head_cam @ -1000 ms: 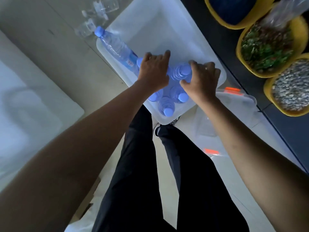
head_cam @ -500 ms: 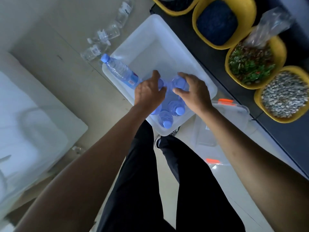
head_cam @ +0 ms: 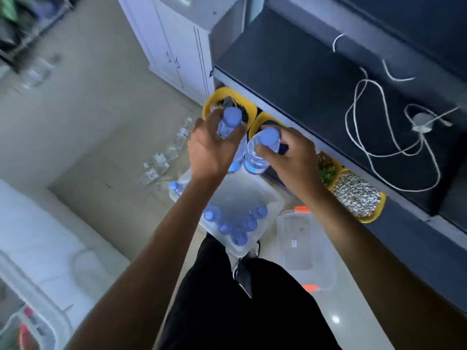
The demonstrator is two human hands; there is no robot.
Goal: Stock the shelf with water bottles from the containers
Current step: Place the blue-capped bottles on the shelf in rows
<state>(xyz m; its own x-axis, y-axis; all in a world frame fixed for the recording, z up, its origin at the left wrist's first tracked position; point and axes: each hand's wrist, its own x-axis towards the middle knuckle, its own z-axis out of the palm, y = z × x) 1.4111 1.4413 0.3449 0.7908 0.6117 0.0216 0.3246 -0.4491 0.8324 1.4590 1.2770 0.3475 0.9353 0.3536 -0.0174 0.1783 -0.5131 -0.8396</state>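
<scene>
My left hand point(head_cam: 211, 147) grips a blue-capped water bottle point(head_cam: 231, 120) by its upper body. My right hand point(head_cam: 290, 157) grips a second blue-capped bottle point(head_cam: 262, 147) just to the right of it. Both bottles are upright and lifted well above the clear plastic bin point(head_cam: 274, 202) on the floor. Several more blue-capped bottles point(head_cam: 237, 224) stand in the bin's near corner, and one bottle point(head_cam: 175, 186) leans over its left rim. The dark shelf point(head_cam: 303, 79) runs along the right, level with my hands.
A white cable point(head_cam: 379, 137) and a small round device point(head_cam: 423, 122) lie on the shelf. Yellow bowls point(head_cam: 364, 215) of seeds and greens sit under its edge. A clear lid point(head_cam: 305, 248) with orange clips lies on the floor. Empty clear bottles point(head_cam: 161, 162) are scattered left, near a white cabinet point(head_cam: 177, 46).
Both hands have risen out of the bin, each carrying a bottle, and now sit level with the shelf edge. The view has tilted up to take in the shelf and cabinet.
</scene>
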